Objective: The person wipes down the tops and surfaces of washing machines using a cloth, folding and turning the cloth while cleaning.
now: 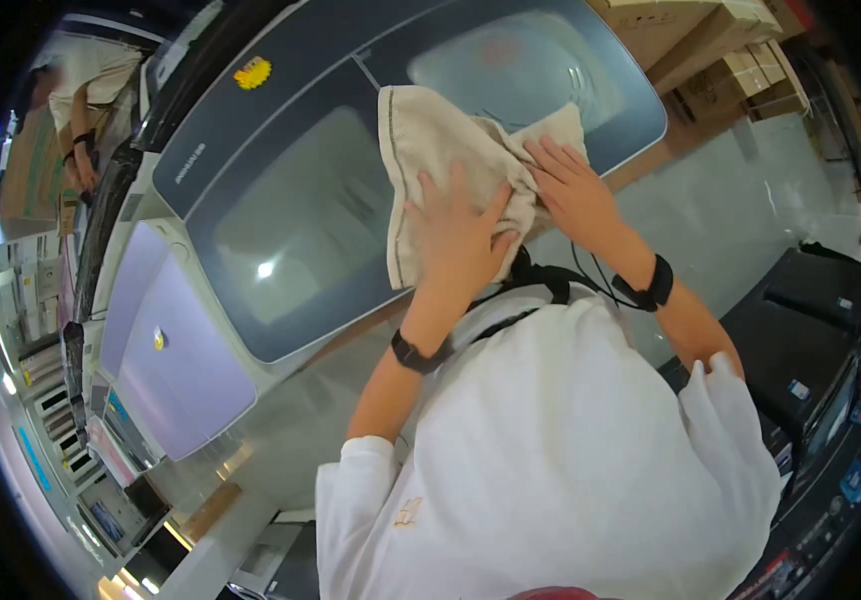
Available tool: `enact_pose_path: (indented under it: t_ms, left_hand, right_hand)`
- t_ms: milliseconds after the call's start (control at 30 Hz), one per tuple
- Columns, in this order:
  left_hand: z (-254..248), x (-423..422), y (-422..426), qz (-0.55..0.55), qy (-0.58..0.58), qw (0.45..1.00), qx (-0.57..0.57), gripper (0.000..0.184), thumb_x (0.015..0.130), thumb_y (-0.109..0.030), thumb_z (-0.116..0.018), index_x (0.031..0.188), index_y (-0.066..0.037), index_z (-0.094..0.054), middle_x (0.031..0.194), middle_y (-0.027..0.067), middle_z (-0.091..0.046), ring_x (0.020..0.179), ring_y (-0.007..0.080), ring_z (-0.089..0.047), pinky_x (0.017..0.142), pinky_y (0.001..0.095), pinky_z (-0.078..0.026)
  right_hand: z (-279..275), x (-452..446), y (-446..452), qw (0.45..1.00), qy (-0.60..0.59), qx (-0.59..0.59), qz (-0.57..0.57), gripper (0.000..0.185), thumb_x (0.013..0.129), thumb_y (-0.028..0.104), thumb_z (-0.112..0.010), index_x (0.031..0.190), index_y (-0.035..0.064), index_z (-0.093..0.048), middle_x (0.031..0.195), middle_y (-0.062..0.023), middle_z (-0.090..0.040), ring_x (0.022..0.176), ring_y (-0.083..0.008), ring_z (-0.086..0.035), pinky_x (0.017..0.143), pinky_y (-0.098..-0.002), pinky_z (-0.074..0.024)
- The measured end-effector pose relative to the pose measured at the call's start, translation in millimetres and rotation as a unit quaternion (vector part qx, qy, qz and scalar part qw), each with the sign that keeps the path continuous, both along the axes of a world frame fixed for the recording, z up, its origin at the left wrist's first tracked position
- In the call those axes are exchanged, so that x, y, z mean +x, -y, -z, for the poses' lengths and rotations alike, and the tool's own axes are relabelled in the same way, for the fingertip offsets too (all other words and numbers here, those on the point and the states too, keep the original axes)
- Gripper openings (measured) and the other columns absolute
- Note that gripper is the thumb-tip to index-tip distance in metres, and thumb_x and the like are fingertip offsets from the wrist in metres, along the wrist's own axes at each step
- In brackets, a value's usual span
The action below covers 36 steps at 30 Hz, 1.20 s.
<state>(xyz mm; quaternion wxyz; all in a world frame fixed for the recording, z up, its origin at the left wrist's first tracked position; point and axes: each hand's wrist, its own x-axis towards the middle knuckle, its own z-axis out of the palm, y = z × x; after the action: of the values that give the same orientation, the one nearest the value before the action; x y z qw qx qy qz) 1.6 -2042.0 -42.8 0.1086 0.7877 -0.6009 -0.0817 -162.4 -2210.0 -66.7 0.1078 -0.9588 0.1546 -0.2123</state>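
Observation:
A beige cloth (pixel 410 150) with a dark stitched edge lies spread and partly bunched on the dark glossy lid (pixel 290 85) of what looks like a twin-tub washing machine. My left hand (pixel 462 225) rests on the cloth with its fingers spread; it is slightly blurred. Beside it, my right hand (pixel 578 195) presses on the bunched part of the cloth, its fingers stretched out. Its thumb is hidden. The lid has two translucent windows, and the cloth overlaps both. Dark bands circle both wrists.
A yellow sticker (pixel 252 72) is on the lid. A lavender-lidded machine (pixel 185 345) stands to the left. Cardboard boxes (pixel 715 85) are stacked at the back right, and black appliances (pixel 800 320) stand to my right. A mirror-like surface at the upper left reflects a person.

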Motion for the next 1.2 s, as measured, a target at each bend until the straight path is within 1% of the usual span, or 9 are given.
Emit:
enact_pose_path:
  t_ms: [133, 233, 367, 467, 567, 733, 833, 1033, 1200]
  left_hand:
    - [2, -40, 13, -0.046, 0.090, 0.994, 0.032, 0.078, 0.084, -0.048, -0.081, 0.156, -0.044, -0.050, 0.173, 0.0239, -0.021, 0.149, 0.0693, -0.020, 0.105, 0.0885, -0.028]
    - [13, -53, 42, -0.086, 0.122, 0.989, -0.009, 0.082, 0.082, -0.049, -0.083, 0.157, -0.045, -0.049, 0.174, 0.0237, -0.020, 0.149, 0.0692, -0.020, 0.105, 0.0880, -0.027]
    - [1, -65, 71, -0.104, 0.077, 0.991, 0.022, 0.088, 0.081, -0.052, -0.083, 0.159, -0.046, -0.044, 0.173, 0.0238, -0.021, 0.150, 0.0677, -0.020, 0.107, 0.0878, -0.024]
    - [12, -67, 61, -0.087, 0.084, 0.993, -0.011, 0.088, 0.082, -0.052, -0.083, 0.161, -0.046, -0.043, 0.173, 0.0229, -0.022, 0.150, 0.0666, -0.020, 0.107, 0.0878, -0.023]
    - [19, -68, 38, -0.055, 0.083, 0.994, -0.034, 0.086, 0.084, -0.051, -0.081, 0.160, -0.046, -0.043, 0.173, 0.0221, -0.023, 0.150, 0.0657, -0.021, 0.108, 0.0876, -0.023]
    - [5, -74, 57, -0.064, 0.074, 0.995, 0.010, 0.084, 0.086, -0.050, -0.080, 0.161, -0.047, -0.042, 0.173, 0.0204, -0.024, 0.151, 0.0630, -0.021, 0.109, 0.0863, -0.023]
    - [14, -74, 86, -0.069, 0.086, 0.993, -0.037, 0.084, 0.086, -0.048, -0.080, 0.161, -0.046, -0.042, 0.172, 0.0186, -0.026, 0.152, 0.0614, -0.023, 0.109, 0.0862, -0.024]
    - [44, -77, 50, -0.087, 0.137, 0.982, -0.094, 0.077, 0.086, -0.038, -0.079, 0.157, -0.042, -0.050, 0.169, 0.0142, -0.037, 0.154, 0.0492, -0.031, 0.119, 0.0723, -0.026]
    - [41, -66, 2, -0.128, 0.061, 0.980, -0.139, 0.073, 0.087, -0.032, -0.078, 0.155, -0.036, -0.053, 0.167, 0.0107, -0.042, 0.154, 0.0405, -0.036, 0.122, 0.0633, -0.029]
  right_hand:
    - [-13, -35, 25, 0.999, -0.030, 0.014, -0.002, 0.045, 0.092, 0.008, -0.067, 0.136, 0.0054, -0.065, 0.152, -0.0140, -0.058, 0.143, -0.0357, -0.050, 0.116, -0.0480, -0.0419]
    - [-1, -22, 66, 1.000, -0.008, 0.022, 0.016, 0.046, 0.095, 0.008, -0.063, 0.141, 0.0071, -0.063, 0.154, -0.0150, -0.056, 0.146, -0.0376, -0.048, 0.119, -0.0494, -0.0391]
    - [9, 5, 74, 0.998, 0.039, 0.026, 0.050, 0.047, 0.096, 0.009, -0.064, 0.143, 0.0092, -0.064, 0.154, -0.0149, -0.057, 0.145, -0.0395, -0.049, 0.120, -0.0501, -0.0389]
    - [16, -16, 58, 0.997, 0.061, -0.023, 0.035, 0.044, 0.093, 0.012, -0.066, 0.137, 0.0080, -0.066, 0.147, -0.0131, -0.062, 0.140, -0.0327, -0.054, 0.116, -0.0476, -0.0425]
    - [11, -52, 46, 0.999, 0.028, -0.021, 0.035, 0.045, 0.093, 0.012, -0.066, 0.137, 0.0091, -0.066, 0.147, -0.0126, -0.062, 0.138, -0.0323, -0.056, 0.117, -0.0479, -0.0428]
    - [25, -62, 95, 0.997, 0.038, -0.056, 0.028, 0.044, 0.093, 0.010, -0.064, 0.137, 0.0081, -0.066, 0.146, -0.0127, -0.063, 0.138, -0.0327, -0.056, 0.117, -0.0483, -0.0421]
    - [25, -37, 105, 0.996, 0.054, -0.037, 0.059, 0.046, 0.092, 0.008, -0.063, 0.138, 0.0077, -0.065, 0.148, -0.0136, -0.062, 0.139, -0.0339, -0.055, 0.117, -0.0486, -0.0419]
    - [21, -44, 61, 1.000, 0.021, 0.002, -0.001, 0.047, 0.093, 0.007, -0.062, 0.140, 0.0062, -0.064, 0.151, -0.0186, -0.058, 0.141, -0.0394, -0.053, 0.117, -0.0502, -0.0408]
    - [13, -58, 64, 0.998, -0.054, 0.013, -0.016, 0.049, 0.097, 0.008, -0.061, 0.146, 0.0076, -0.062, 0.155, -0.0212, -0.055, 0.148, -0.0425, -0.045, 0.121, -0.0542, -0.0359]
